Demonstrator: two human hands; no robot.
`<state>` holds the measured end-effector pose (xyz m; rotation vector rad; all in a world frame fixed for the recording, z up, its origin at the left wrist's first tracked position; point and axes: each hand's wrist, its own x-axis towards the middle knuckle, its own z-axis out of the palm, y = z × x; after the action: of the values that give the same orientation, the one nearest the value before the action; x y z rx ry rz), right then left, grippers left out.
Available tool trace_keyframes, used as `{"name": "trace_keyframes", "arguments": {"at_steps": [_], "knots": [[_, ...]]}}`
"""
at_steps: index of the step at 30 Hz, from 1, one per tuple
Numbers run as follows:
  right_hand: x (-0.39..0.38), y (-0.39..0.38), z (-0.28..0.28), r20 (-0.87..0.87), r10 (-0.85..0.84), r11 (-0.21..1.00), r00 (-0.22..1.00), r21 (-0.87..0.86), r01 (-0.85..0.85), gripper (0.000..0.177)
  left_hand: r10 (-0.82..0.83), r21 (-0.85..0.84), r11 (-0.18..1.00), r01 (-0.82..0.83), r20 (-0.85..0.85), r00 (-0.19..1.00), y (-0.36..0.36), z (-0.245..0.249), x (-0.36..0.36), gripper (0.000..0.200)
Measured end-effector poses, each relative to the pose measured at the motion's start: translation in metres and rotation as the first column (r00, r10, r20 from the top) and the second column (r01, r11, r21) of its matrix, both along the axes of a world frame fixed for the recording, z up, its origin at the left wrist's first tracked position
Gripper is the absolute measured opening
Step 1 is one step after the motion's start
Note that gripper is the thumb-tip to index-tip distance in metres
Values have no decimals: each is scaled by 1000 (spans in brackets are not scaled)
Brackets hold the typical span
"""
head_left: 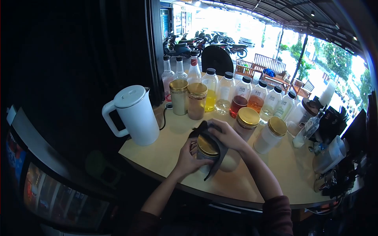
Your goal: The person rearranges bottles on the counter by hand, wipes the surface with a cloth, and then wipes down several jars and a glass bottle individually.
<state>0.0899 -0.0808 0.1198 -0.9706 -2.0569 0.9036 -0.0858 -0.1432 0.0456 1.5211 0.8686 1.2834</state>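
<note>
Right sleeve (277, 214) is dark maroon, bunched in crosswise folds, and ends well short of the wrist. Left sleeve (146, 222) looks dark brownish-maroon; shadow hides its detail. Both forearms (260, 170) uncovered. Left hand (187, 159) and right hand (226, 135) bare.

White kettle (138, 118), plus a bunch of parked motorbikes (179, 50)
Kettle's left of centre, motorbikes are up top in the middle, wooden bench (269, 62) toward the upper right near some leafy greenery (334, 59), and a lit display case (59, 196) lower left.
</note>
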Motion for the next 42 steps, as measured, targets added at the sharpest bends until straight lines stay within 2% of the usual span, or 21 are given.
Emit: {"name": "trace_keyframes", "arguments": {"at_steps": [2, 4, 7, 8, 10, 11, 12, 14, 18, 20, 22, 24, 26, 30, 32, 33, 35, 36, 38, 40, 42], "knots": [[11, -9, -9, -76, 220, 972, 973, 98, -212, 36, 18, 33, 999, -18, 0, 1000, 0, 0, -1, 79], [12, -28, 6, -37, 168, 986, 985, 21, -167, 43, -12, 29, 1000, 12, 4, 1000, 1, 4, -1, 80], [10, -26, 19, 195, 91, 986, 977, 121, -116, 47, -50, 7, 999, 50, 44, 998, 2, 1, 0, 81], [8, -18, 24, 190, 88, 986, 978, 122, -113, 47, -52, -8, 999, 53, 88, 995, 2, 0, -1, 82], [8, -8, 27, 257, 67, 983, 964, -183, -20, 44, -26, 0, 1000, 26, 21, 999, 1, 3, -2, 82], [12, -6, 22, 139, 64, 978, 988, -207, -34, 42, 5, 13, 1000, -5, -40, 999, 0, 4, -2, 82], [17, -4, 17, 139, 63, 978, 988, -207, -33, 42, 5, 12, 1000, -4, -39, 999, 1, 3, -1, 82], [24, -4, 7, 21, 182, 981, 983, -69, -180, 47, 7, 52, 999, -6, -21, 1000, 4, -1, -2, 83], [28, -13, 10, 38, 260, 965, 965, -42, -259, 59, -24, -25, 999, 24, 1, 1000, 6, -5, -1, 84], [28, -7, 14, 63, 249, 969, 966, -16, -248, 55, -13, -7, 1000, 13, 3, 1000, 5, -3, -1, 83], [30, -1, 18, 101, 174, 959, 979, -245, -145, 50, -9, -11, 1000, 9, -20, 1000, 4, 0, -2, 82], [31, 2, 8, 34, 170, 969, 985, -190, -160, 43, -9, -8, 1000, 8, -41, 999, 5, -1, -1, 82], [30, -1, 10, 90, 241, 971, 966, -30, -239, 42, -10, 2, 1000, 10, -21, 1000, 5, -2, -1, 82], [25, -10, 23, 171, 222, 972, 960, 35, -231, 44, -26, -76, 997, 25, -10, 1000, 3, 4, -1, 82], [29, 1, 19, 173, 228, 972, 958, -99, -213, 55, 10, -13, 1000, -10, -14, 1000, 4, 0, 0, 82], [29, 0, 22, 172, 227, 972, 959, -100, -212, 55, 8, -14, 1000, -8, -15, 1000, 4, 0, 0, 82], [28, -3, 30, 191, 203, 951, 960, -272, -147, 58, -4, -16, 1000, 3, -47, 999, 4, 0, -1, 83], [28, -4, 25, 191, 202, 951, 961, -271, -147, 58, -4, -16, 1000, 4, -47, 999, 4, -1, -1, 83], [28, -8, 10, 135, 234, 968, 963, 62, -244, 56, -23, -49, 998, 25, 23, 999, 5, -3, 1, 85], [30, -6, 11, 142, 248, 968, 958, 10, -252, 57, -13, -41, 999, 13, 10, 1000, 6, -5, 0, 86], [34, 5, 10, 144, 286, 952, 947, -154, -263, 64, -6, -32, 999, 6, -7, 1000, 7, -6, 0, 86]]}}
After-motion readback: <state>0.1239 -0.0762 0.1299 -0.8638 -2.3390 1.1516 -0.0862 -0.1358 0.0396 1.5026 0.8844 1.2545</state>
